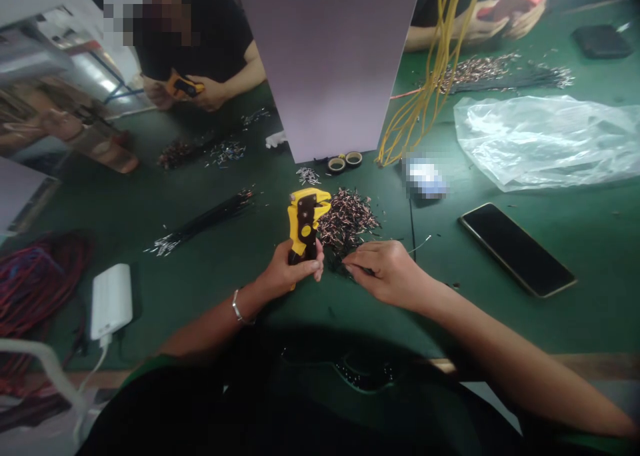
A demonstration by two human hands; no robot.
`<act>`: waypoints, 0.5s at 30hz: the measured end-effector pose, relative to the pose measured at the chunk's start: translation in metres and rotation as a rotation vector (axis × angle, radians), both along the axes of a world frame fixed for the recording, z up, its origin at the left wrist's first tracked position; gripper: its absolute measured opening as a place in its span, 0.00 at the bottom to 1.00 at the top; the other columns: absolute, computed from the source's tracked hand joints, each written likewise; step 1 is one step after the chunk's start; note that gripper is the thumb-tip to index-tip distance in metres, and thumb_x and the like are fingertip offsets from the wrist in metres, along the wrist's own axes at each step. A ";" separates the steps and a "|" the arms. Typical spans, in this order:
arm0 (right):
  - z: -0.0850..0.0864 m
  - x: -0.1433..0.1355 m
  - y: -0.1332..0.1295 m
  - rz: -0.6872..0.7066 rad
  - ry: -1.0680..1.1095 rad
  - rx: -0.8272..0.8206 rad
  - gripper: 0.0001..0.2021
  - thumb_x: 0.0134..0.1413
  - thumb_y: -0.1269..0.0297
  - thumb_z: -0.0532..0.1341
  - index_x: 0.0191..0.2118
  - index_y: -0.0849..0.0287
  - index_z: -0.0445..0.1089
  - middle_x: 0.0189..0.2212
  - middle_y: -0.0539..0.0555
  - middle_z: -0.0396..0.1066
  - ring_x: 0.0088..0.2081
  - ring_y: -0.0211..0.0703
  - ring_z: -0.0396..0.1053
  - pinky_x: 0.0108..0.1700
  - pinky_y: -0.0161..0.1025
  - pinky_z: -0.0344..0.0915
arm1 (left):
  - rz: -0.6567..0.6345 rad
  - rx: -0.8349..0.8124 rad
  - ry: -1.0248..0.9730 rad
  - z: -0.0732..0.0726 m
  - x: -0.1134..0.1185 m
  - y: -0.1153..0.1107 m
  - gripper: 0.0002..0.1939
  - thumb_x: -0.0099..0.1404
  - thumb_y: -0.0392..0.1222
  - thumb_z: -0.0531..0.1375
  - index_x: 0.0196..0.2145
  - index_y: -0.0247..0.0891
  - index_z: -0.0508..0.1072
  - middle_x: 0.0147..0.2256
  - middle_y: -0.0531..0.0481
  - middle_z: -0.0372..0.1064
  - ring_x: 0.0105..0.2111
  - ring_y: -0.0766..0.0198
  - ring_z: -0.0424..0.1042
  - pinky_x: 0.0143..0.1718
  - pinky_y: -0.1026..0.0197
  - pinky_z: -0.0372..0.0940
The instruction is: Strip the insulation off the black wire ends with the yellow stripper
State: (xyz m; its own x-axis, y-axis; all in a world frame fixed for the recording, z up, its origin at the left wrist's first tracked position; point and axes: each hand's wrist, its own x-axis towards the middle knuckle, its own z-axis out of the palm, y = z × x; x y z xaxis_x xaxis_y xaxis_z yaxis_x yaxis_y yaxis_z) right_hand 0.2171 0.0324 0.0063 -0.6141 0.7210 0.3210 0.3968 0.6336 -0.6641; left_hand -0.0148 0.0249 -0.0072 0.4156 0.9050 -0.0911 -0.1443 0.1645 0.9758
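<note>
My left hand (pixel 299 264) is wrapped round the handles of a yellow and black wire stripper (pixel 306 224), held upright with its jaws at the top. Just right of it, a heap of short copper-and-black wire scraps (pixel 349 217) lies on the green table. My right hand (pixel 383 269) is closed in a pinch at the heap's near edge. From behind that hand a thin wire (pixel 421 245) with a bright bare tip sticks out to the right. Its other end is hidden by the fingers.
Black wires (pixel 205 223) lie bundled at left, near a white power bank (pixel 111 299) and red cables (pixel 37 283). Two tape rolls (pixel 345 163) sit below a pale upright panel (pixel 330 63). Rightward are yellow wires (pixel 425 103), a phone (pixel 517 249) and a plastic bag (pixel 550 139). Co-workers' hands (pixel 213 95) are opposite.
</note>
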 end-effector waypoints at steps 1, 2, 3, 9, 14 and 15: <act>0.000 0.000 0.000 0.003 0.007 -0.010 0.14 0.59 0.70 0.55 0.37 0.59 0.81 0.29 0.57 0.80 0.30 0.45 0.76 0.34 0.41 0.70 | 0.003 -0.002 0.007 0.001 0.000 0.000 0.13 0.60 0.40 0.68 0.39 0.32 0.70 0.31 0.50 0.68 0.27 0.66 0.70 0.32 0.59 0.68; -0.001 0.000 -0.001 0.002 0.014 -0.016 0.14 0.59 0.70 0.55 0.37 0.59 0.81 0.29 0.58 0.80 0.30 0.45 0.76 0.35 0.42 0.70 | 0.006 -0.003 0.012 0.001 0.000 0.000 0.13 0.60 0.40 0.68 0.38 0.32 0.70 0.30 0.50 0.68 0.27 0.66 0.70 0.32 0.59 0.68; -0.001 0.000 0.000 -0.003 0.014 -0.019 0.14 0.58 0.70 0.55 0.37 0.58 0.81 0.29 0.58 0.80 0.31 0.45 0.76 0.35 0.42 0.70 | 0.007 0.000 0.012 0.001 0.000 0.000 0.13 0.60 0.40 0.68 0.38 0.32 0.70 0.30 0.50 0.68 0.26 0.66 0.70 0.31 0.59 0.68; 0.004 0.012 0.007 -0.117 0.025 -0.003 0.15 0.59 0.69 0.55 0.34 0.59 0.81 0.28 0.57 0.79 0.30 0.45 0.77 0.34 0.41 0.71 | 0.035 -0.007 -0.075 -0.002 -0.002 0.006 0.12 0.57 0.38 0.69 0.36 0.32 0.71 0.29 0.50 0.68 0.24 0.66 0.69 0.27 0.58 0.68; 0.008 0.015 0.010 -0.275 0.128 0.005 0.13 0.58 0.68 0.57 0.34 0.56 0.81 0.31 0.55 0.81 0.31 0.45 0.79 0.37 0.41 0.73 | -0.070 -0.042 -0.093 0.001 -0.002 0.008 0.16 0.55 0.38 0.69 0.40 0.31 0.73 0.37 0.42 0.74 0.27 0.63 0.72 0.32 0.55 0.69; 0.009 0.015 0.010 -0.299 0.140 0.005 0.13 0.58 0.67 0.57 0.34 0.55 0.81 0.30 0.54 0.81 0.31 0.44 0.78 0.37 0.41 0.73 | -0.104 -0.048 -0.106 0.002 -0.002 0.008 0.17 0.55 0.38 0.68 0.42 0.31 0.73 0.39 0.40 0.75 0.28 0.62 0.73 0.34 0.54 0.69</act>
